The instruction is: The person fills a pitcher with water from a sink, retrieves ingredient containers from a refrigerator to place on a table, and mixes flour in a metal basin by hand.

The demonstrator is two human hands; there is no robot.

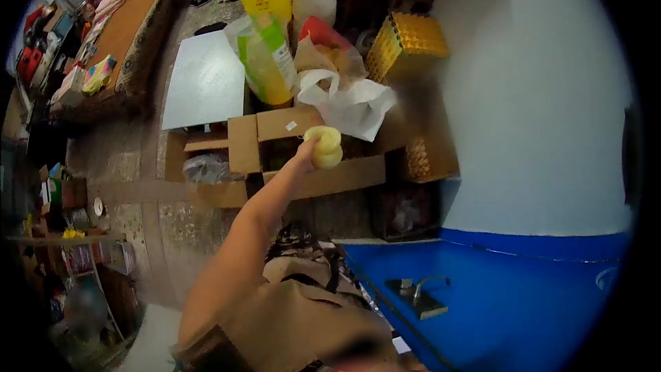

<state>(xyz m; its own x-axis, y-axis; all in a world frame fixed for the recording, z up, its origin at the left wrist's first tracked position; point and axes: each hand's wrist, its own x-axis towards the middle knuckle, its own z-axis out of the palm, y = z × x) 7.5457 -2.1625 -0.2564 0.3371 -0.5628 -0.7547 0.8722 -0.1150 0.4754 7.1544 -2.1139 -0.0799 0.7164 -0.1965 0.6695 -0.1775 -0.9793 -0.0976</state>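
Observation:
My left hand (305, 155) reaches forward from the lower left, its fingers closed round a pale yellow, rounded, lobed thing (326, 147). I cannot make out exactly what kind of thing it is. It is held above an open cardboard box (344, 178), whose flaps are folded outward and whose dark inside is mostly hidden. Just beyond the hand, a white plastic bag (358, 107) droops over the back of the box. My right hand does not show.
Behind the box stand a yellow-green bag (265, 62) and yellow egg trays (410, 38). To the left, a pale board (204, 79) lies over another carton holding a clear plastic bag (206, 167). A blue counter (509, 296) with a metal tap (421, 288) fills the lower right.

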